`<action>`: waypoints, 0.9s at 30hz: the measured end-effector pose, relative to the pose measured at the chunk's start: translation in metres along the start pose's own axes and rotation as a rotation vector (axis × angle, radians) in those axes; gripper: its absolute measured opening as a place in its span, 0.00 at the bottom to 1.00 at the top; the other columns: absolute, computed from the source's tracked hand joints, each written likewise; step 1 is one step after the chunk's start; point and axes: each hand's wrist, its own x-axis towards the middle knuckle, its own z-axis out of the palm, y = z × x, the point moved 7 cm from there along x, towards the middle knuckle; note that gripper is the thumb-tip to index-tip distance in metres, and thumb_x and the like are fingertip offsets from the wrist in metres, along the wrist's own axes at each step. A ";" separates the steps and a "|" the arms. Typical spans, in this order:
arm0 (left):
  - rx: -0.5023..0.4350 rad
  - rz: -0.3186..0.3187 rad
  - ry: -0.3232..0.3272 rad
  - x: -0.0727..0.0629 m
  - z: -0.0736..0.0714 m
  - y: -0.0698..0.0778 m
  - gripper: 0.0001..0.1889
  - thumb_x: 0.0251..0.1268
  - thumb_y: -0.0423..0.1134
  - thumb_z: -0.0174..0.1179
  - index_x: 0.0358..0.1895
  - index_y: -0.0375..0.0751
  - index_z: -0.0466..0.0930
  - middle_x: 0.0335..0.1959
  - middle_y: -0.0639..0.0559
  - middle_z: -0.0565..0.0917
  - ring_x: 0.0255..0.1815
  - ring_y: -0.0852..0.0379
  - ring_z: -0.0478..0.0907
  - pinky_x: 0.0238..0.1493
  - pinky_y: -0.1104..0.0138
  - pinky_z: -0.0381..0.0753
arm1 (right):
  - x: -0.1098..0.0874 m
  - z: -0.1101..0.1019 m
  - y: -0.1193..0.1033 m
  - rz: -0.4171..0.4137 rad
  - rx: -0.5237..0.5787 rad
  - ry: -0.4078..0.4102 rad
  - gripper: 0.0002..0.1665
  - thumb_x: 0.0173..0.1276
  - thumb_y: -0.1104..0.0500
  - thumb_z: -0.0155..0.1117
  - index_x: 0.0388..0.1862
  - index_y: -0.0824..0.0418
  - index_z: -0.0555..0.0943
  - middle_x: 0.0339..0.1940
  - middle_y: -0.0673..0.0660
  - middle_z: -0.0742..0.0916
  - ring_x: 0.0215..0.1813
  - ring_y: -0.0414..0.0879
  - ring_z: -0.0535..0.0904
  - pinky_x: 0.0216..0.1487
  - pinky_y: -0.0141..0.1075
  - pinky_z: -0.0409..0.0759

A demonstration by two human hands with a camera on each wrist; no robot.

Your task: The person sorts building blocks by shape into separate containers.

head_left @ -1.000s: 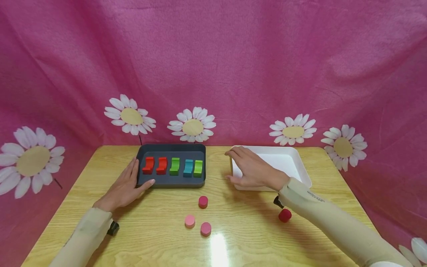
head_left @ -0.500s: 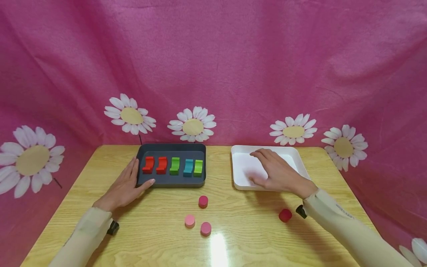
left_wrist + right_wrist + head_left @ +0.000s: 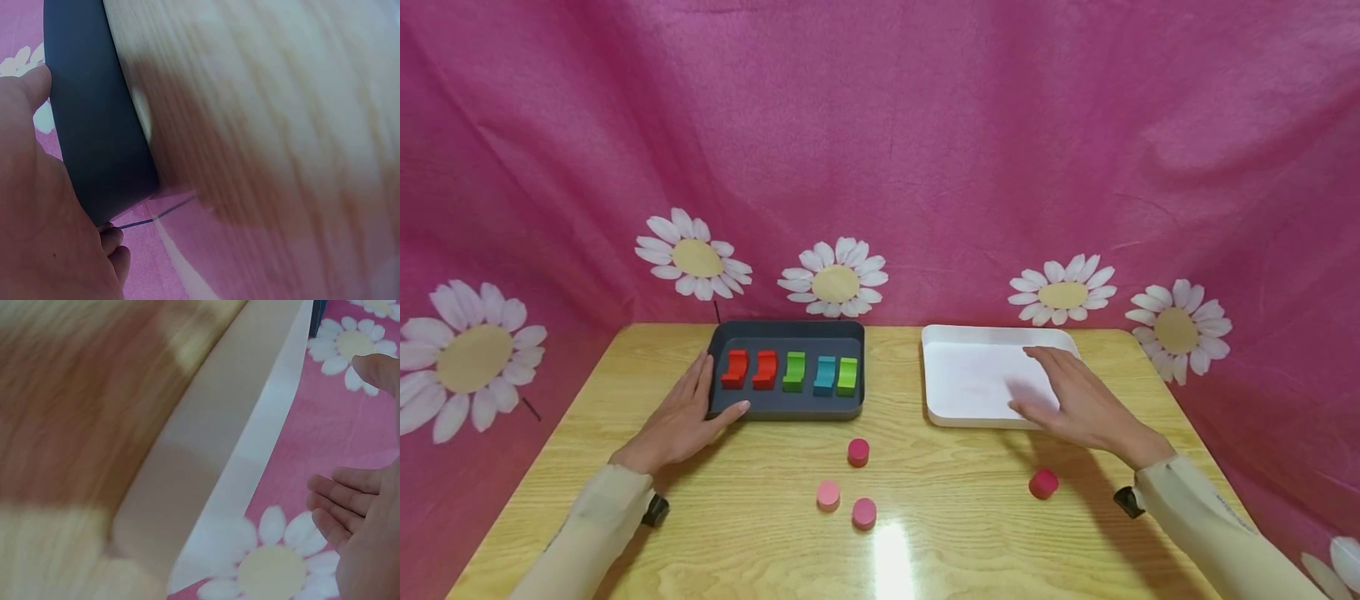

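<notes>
My left hand (image 3: 679,425) rests at the left front corner of a dark grey tray (image 3: 790,412). Its fingers lie along the left side, and the thumb (image 3: 39,84) touches the front edge. Inside the tray stand red notched blocks (image 3: 735,371) (image 3: 765,371), a green one (image 3: 793,372), a blue one (image 3: 824,377) and a lime one (image 3: 847,377), in a row. Above the right side of a white tray (image 3: 973,392) hovers my right hand (image 3: 1086,404). Its fingers are loosely extended, thumb apart, and it holds nothing.
On the wooden table (image 3: 760,542), a crimson cylinder (image 3: 858,452), a light pink one (image 3: 828,497) and a deeper pink one (image 3: 864,514) stand in front of the dark tray. A red cylinder (image 3: 1043,483) lies below my right hand. A pink flowered cloth (image 3: 880,167) hangs behind.
My right hand has moved rightwards, from the left edge of the white tray to its right side. The left hand and the blocks stay where they were.
</notes>
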 end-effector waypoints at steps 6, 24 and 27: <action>0.007 -0.002 -0.001 0.000 0.000 -0.002 0.62 0.75 0.72 0.55 0.87 0.31 0.29 0.89 0.31 0.35 0.86 0.27 0.39 0.82 0.32 0.46 | -0.017 -0.001 0.021 0.065 -0.001 0.007 0.53 0.69 0.37 0.75 0.81 0.66 0.67 0.76 0.69 0.75 0.77 0.70 0.68 0.74 0.68 0.66; -0.007 0.000 0.000 -0.001 0.000 -0.003 0.62 0.75 0.73 0.54 0.87 0.32 0.28 0.89 0.32 0.34 0.87 0.28 0.37 0.82 0.32 0.46 | -0.047 0.003 0.069 0.229 -0.019 -0.060 0.66 0.69 0.33 0.72 0.86 0.73 0.54 0.82 0.78 0.65 0.78 0.77 0.61 0.73 0.76 0.63; -0.007 0.003 0.000 -0.001 0.000 -0.002 0.62 0.75 0.73 0.54 0.87 0.32 0.28 0.89 0.32 0.34 0.87 0.28 0.37 0.82 0.32 0.45 | -0.049 0.005 0.074 0.228 -0.014 -0.058 0.67 0.69 0.34 0.72 0.87 0.73 0.52 0.83 0.78 0.63 0.79 0.78 0.60 0.73 0.76 0.62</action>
